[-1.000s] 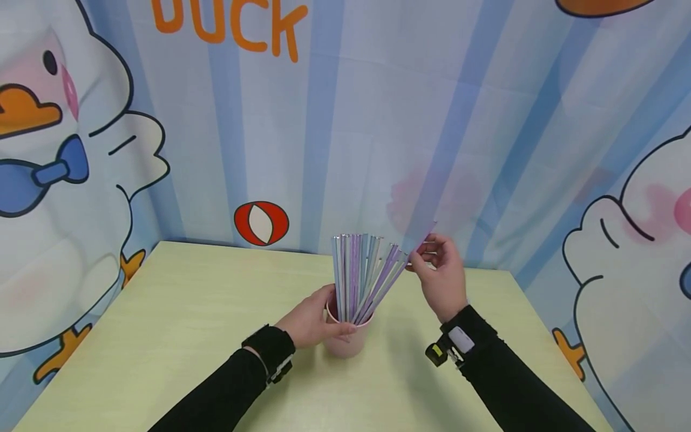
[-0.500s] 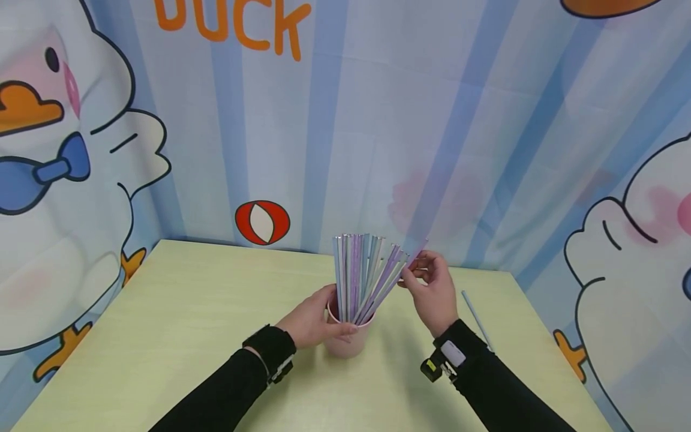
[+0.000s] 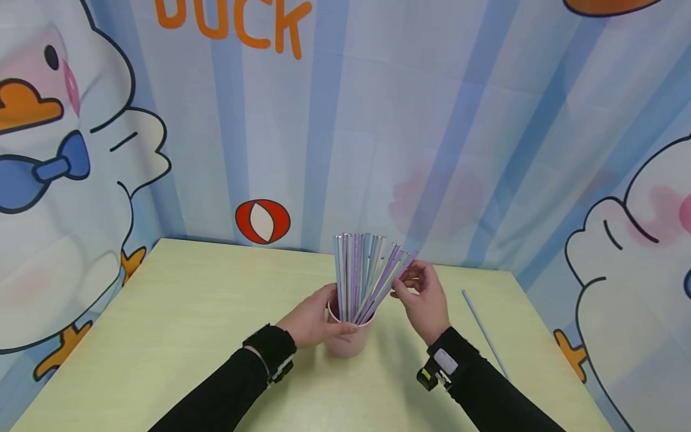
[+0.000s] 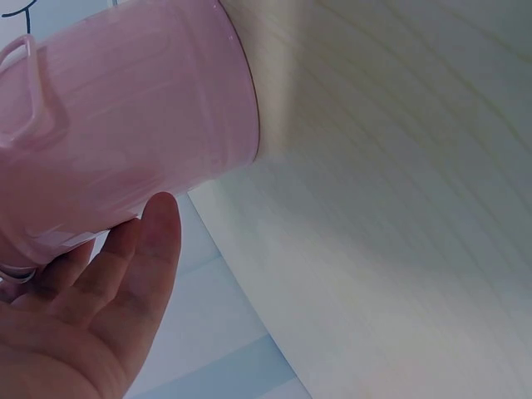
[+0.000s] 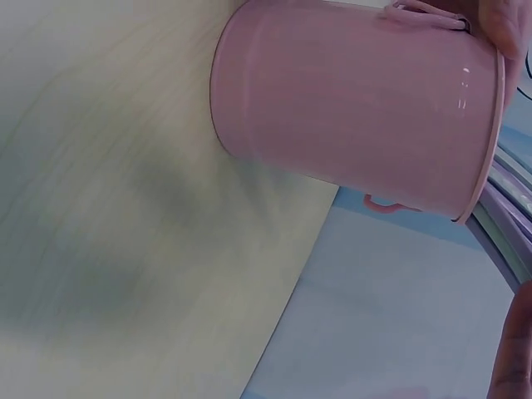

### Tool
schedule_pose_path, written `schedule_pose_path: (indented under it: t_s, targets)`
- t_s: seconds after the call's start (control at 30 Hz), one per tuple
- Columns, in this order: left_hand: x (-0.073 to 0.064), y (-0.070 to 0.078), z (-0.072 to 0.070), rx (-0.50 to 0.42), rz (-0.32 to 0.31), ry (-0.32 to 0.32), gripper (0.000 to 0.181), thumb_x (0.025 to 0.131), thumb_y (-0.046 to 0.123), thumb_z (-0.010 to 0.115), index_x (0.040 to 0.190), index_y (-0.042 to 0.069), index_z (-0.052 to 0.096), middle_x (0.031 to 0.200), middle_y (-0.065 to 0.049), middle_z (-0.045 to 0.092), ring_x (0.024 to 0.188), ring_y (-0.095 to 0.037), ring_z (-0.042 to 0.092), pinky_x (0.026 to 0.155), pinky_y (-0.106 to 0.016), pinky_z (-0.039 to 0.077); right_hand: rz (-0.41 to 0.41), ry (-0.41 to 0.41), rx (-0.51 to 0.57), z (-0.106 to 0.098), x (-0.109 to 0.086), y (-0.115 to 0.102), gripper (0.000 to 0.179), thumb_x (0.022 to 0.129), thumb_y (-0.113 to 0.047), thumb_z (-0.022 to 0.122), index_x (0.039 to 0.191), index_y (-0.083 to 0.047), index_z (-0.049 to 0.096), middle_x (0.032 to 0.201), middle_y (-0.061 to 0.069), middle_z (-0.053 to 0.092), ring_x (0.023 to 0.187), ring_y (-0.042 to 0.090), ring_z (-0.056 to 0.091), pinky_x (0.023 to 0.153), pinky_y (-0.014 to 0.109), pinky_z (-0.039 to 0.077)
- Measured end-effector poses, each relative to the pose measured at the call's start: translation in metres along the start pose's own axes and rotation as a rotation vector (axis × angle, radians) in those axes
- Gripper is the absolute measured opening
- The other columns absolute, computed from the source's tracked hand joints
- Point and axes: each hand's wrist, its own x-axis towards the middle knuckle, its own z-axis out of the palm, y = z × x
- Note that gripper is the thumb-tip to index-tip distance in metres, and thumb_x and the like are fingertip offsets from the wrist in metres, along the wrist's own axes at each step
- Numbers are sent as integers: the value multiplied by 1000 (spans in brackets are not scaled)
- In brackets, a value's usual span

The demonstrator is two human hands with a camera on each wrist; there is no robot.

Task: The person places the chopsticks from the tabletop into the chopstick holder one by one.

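A pink bucket-shaped cup (image 3: 344, 346) stands upright on the table, holding a fanned bundle of blue, purple and clear drinking straws (image 3: 353, 273). My left hand (image 3: 310, 321) grips the cup by its rim, thumb at the front and fingers round the far side. In the left wrist view those fingers (image 4: 154, 249) lie along the cup's wall. At the right of the bundle, my right hand (image 3: 423, 300) pinches a purple straw (image 3: 412, 258) that leans in among the others. Its lower end is hidden. The right wrist view catches only a fingertip (image 5: 514, 349) beside the straws (image 5: 507, 216).
A single pale blue straw (image 3: 484, 331) lies on the pale wooden table (image 3: 216, 288), right of my right hand and partly under the sleeve. Behind the table hangs a striped duck-print cloth (image 3: 367, 120). The cup has a small side handle (image 5: 386, 204).
The right hand has moved down and left with the purple straw, sliding it lower into the cup. The blue straw on the table has come into sight. My left hand stays put.
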Motion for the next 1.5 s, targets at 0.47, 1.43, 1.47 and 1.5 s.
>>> schedule_pose_path:
  t_s: [0.47,1.43,1.47,1.5]
  targets:
    - [0,-2,0,14,4,10,95,73,57,75,151,23,31,139,3,50,114,-18,50,106,-48,39,65,-60,-17,0,7,36,38,93,-5,65,125,2,46,104,18,55,92,32,63,78,32,59]
    - [-3,3,-1,36,3,10,92,75,55,75,150,21,33,137,2,51,115,-17,50,107,-46,37,15,-97,-530,-79,14,98,32,96,-12,61,125,0,54,100,13,60,95,29,60,81,44,51]
    - [-3,3,-1,35,1,9,92,75,55,75,150,21,33,137,2,51,115,-17,50,107,-46,38,18,-96,-558,-85,15,101,32,96,-13,61,125,0,54,100,13,60,95,29,60,80,44,51]
    - [-3,3,0,34,0,9,92,75,55,75,150,21,33,137,2,51,115,-17,50,107,-46,38,20,-96,-585,-90,15,105,32,97,-13,60,125,0,53,101,13,60,95,30,60,79,44,51]
